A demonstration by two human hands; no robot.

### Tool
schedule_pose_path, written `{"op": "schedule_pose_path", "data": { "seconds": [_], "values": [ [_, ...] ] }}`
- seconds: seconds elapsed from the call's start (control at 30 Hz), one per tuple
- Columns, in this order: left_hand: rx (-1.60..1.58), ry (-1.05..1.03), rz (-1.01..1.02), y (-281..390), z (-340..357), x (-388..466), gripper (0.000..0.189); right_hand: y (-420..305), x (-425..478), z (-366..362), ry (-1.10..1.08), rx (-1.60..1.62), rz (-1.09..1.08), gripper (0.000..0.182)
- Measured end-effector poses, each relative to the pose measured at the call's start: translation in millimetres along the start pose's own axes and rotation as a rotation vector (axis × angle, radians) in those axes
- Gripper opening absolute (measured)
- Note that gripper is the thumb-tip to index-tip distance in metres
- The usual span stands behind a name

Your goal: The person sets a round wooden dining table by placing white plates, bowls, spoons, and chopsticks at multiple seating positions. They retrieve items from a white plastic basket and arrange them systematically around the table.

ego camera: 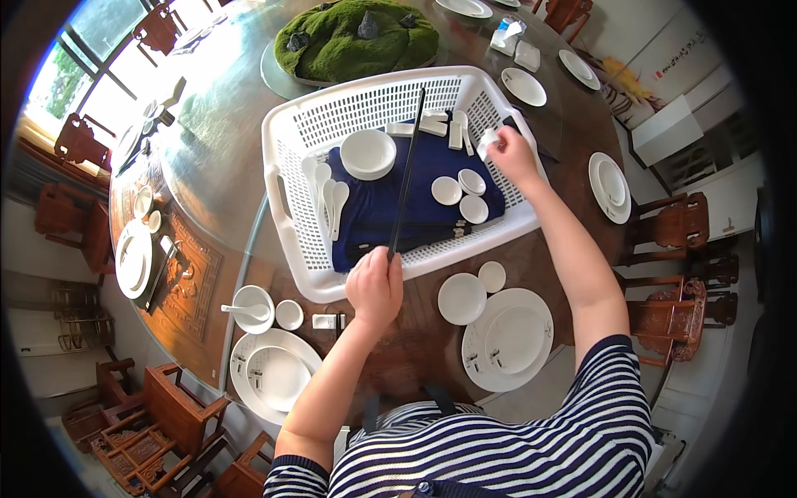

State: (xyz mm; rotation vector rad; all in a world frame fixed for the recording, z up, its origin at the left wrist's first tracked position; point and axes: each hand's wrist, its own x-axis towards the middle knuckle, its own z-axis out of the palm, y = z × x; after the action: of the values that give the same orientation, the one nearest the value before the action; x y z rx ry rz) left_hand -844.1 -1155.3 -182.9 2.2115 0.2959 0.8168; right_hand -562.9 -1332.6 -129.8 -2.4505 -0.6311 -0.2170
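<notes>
My left hand [375, 287] grips black chopsticks [408, 177], which slant up across a white plastic basket [373, 84]. Pinched in my right hand [515, 154], by the basket's right wall, is a small white ceramic piece [485, 144]; my fingers partly hide its shape. A dark blue cloth [411, 202] lines the basket. On it lie stacked white bowls [367, 152], white soup spoons [338, 205], small white cups [473, 210] and white chopstick rests [434, 126]. More dark chopsticks [411, 239] lie along the basket's near side.
The basket stands on a round wooden table [386, 355] with a glass turntable [208, 124]. Place settings with stacked plates [277, 376] and more plates [507, 339] lie nearest me. A mossy centrepiece [355, 40] is beyond the basket. Carved wooden chairs [666, 317] surround the table.
</notes>
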Motion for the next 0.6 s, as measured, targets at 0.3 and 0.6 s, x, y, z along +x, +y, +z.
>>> {"op": "schedule_pose_path", "data": {
  "seconds": [0.3,0.6],
  "values": [
    [-0.203,0.015,0.085,11.4,-22.3,-2.6,0.009,25.2,-130.5,-99.7,-0.055,1.109,0.517,0.007],
    [-0.326,-0.198,-0.069,37.3,-25.4,-128.3,0.006,139.6,-234.9,-14.5,0.165,1.138,1.215,0.011]
  ]
}}
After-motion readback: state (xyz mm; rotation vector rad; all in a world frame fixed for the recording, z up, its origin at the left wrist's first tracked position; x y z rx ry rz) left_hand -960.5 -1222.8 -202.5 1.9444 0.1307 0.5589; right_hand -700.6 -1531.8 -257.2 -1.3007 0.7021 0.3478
